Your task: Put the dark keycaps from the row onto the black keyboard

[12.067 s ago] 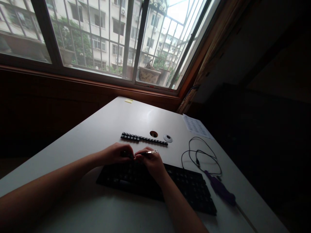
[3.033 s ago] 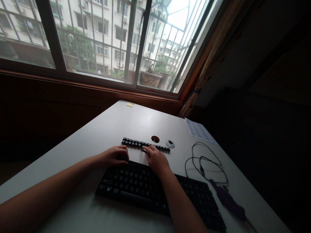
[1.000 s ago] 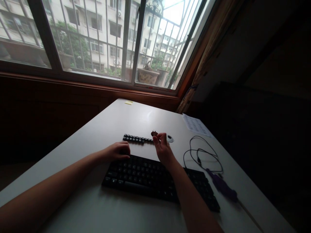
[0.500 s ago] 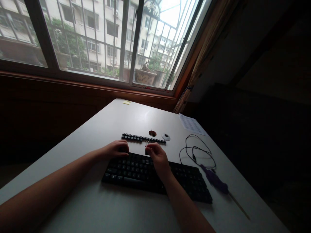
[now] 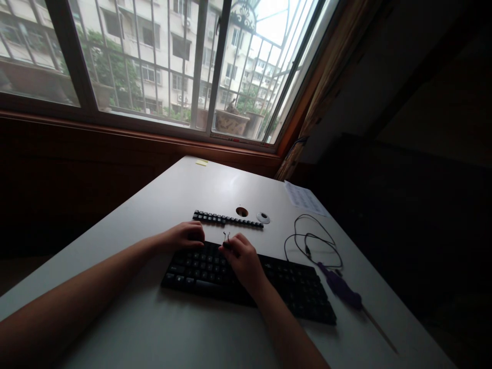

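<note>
Keyboard (image 5: pixel 213 271) (just one) lies beneath two hands (image 5: pixel 245 260).

Free lane between keycap rows (image 5: pixel 226 219) and keyboard (image 5: pixel 215 271); left hand (image 5: pixel 186 236), right hand (image 5: pixel 242 256) intrude; cable loops (image 5: pixel 308 250) bound right

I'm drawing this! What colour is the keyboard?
The keyboard is black with pale markings, clearest in the head view.

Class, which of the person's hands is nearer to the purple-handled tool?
Right. The right hand is over the keyboard, left of the purple-handled tool; the left hand is farther left, by the keyboard's far left corner.
</note>
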A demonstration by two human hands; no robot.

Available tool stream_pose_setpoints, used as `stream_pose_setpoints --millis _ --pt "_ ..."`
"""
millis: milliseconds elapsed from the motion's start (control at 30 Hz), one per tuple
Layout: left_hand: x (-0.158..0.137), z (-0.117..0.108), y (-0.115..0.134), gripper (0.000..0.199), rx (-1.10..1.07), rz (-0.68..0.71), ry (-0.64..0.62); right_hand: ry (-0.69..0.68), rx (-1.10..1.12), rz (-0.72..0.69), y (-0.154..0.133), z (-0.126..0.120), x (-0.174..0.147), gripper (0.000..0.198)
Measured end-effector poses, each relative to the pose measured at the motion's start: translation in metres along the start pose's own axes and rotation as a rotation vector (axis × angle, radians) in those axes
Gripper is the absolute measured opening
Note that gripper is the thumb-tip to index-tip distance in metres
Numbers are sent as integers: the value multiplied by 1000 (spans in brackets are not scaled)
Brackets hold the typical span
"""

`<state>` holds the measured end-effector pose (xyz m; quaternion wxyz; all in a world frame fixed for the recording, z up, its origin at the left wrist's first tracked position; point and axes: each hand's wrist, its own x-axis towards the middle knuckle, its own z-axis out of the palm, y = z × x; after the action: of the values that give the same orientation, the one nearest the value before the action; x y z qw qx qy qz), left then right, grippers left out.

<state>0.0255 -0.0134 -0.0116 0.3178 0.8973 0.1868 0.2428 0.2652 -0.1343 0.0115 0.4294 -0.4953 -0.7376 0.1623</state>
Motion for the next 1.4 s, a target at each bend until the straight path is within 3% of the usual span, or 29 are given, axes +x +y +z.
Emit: stream_pose_setpoints --millis 200,433,633,967,1133,1400 --pt "0 2 -3 26 13 8 4 -45 -118 -10 5 -7 -1 13" --pt "0 2 -4 25 2 2 9 57 43 120 12 -7 -4 19" --pt "1 1 -2 26 -8 6 14 226 301 284 19 -9 -1 28" --pt "1 -2 7 22 -37 -19 9 164 354 235 21 -6 0 28" --pt "3 -2 20 24 -101 -63 83 154 384 221 22 -6 0 26" --pt "8 13 38 19 137 24 138 115 454 203 17 -5 1 22"
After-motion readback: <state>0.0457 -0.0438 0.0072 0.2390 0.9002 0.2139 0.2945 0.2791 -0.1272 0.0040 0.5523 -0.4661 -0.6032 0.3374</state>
